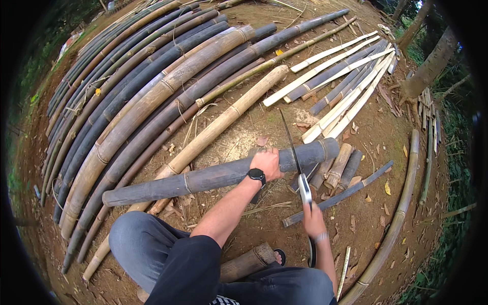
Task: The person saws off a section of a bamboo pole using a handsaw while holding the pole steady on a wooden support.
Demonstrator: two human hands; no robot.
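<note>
A thick dark bamboo pole (213, 175) lies crosswise in front of me, over other bamboo. My left hand (268, 163), with a black watch at its wrist, is wrapped over its top, right of the middle. My right hand (313, 219) grips the handle of a hand saw (294, 150). The saw's long dark blade lies across the pole a little right of my left hand, its tip pointing away from me. How deep the blade sits in the bamboo I cannot tell. Pale sawdust (244, 145) covers the ground behind the pole.
Long bamboo poles (168, 86) lie side by side at the left. Split pale strips (351, 114) fan out at the far right. Short cut pieces (338, 166) lie beyond my right hand. A long curved pole (396, 229) runs along the right; a thick piece (248, 262) lies between my legs.
</note>
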